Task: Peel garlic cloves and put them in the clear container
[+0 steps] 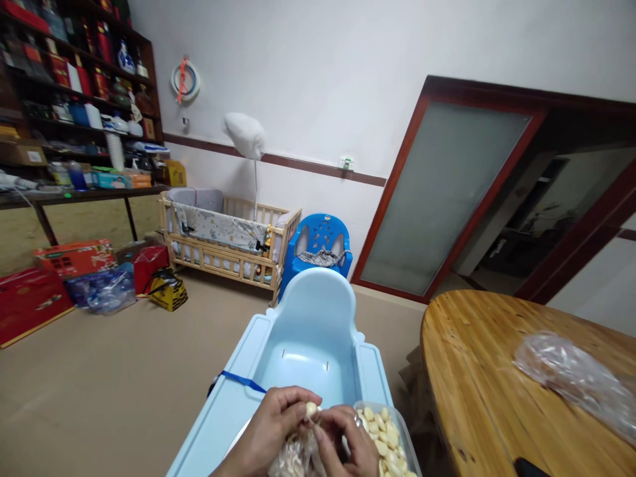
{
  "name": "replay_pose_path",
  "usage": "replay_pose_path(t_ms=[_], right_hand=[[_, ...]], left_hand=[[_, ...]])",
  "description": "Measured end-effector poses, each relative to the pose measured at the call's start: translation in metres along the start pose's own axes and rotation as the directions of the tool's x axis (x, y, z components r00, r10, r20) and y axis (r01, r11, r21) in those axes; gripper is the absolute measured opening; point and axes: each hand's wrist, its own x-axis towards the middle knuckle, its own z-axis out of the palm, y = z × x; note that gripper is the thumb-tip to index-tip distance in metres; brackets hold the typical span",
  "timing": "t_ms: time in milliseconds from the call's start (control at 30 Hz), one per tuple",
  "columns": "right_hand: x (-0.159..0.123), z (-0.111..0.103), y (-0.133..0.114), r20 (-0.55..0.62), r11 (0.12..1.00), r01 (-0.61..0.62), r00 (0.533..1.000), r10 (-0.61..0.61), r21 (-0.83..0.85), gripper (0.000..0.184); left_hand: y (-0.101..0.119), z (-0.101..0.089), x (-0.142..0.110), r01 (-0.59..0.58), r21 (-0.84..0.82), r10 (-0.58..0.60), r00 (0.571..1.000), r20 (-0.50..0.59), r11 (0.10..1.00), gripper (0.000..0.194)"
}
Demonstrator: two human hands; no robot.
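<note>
Just right of the hands, a clear plastic container (392, 440) already holds a good heap of peeled garlic cloves (385, 437), so much of the peeling looks done; a clump of papery skins and what seem to be unpeeled pieces (293, 457) lies under the hands, though the bottom edge of the view cuts it off. Both hands work over a pale blue child's chair (308, 344). The left hand (271, 430) and right hand (342, 440) are curled together, fingertips pinched on a single garlic clove (311, 409) between them.

A home — baby cot (226, 242), cluttered shelves (74, 93).
</note>
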Motion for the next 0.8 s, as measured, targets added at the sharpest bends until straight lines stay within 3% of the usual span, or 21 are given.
replay_pose_path(t_ms=[233, 367, 600, 800], right_hand=[[0.004, -0.004, -0.004, -0.051, 1.000, 0.006, 0.999, -0.006, 0.005, 0.021], [0.005, -0.008, -0.004, -0.004, 1.000, 0.030, 1.000, -0.030, -0.005, 0.018], [0.007, -0.017, -0.005, 0.185, 0.999, 0.009, 0.983, -0.002, -0.036, 0.027], [0.001, -0.012, -0.002, 0.178, 0.994, -0.017, 0.983, 0.036, -0.110, 0.035]], left_hand=[[-0.001, -0.001, -0.002, 0.009, 0.086, -0.009, 1.000, 0.006, 0.996, 0.025], [0.002, 0.001, -0.004, 0.006, 0.112, -0.007, 1.000, 0.007, 0.994, 0.021], [-0.002, -0.004, -0.003, -0.003, 0.177, -0.006, 0.999, 0.048, 0.984, 0.022], [0.002, 0.000, -0.004, 0.002, 0.141, -0.016, 0.994, 0.103, 0.990, 0.021]])
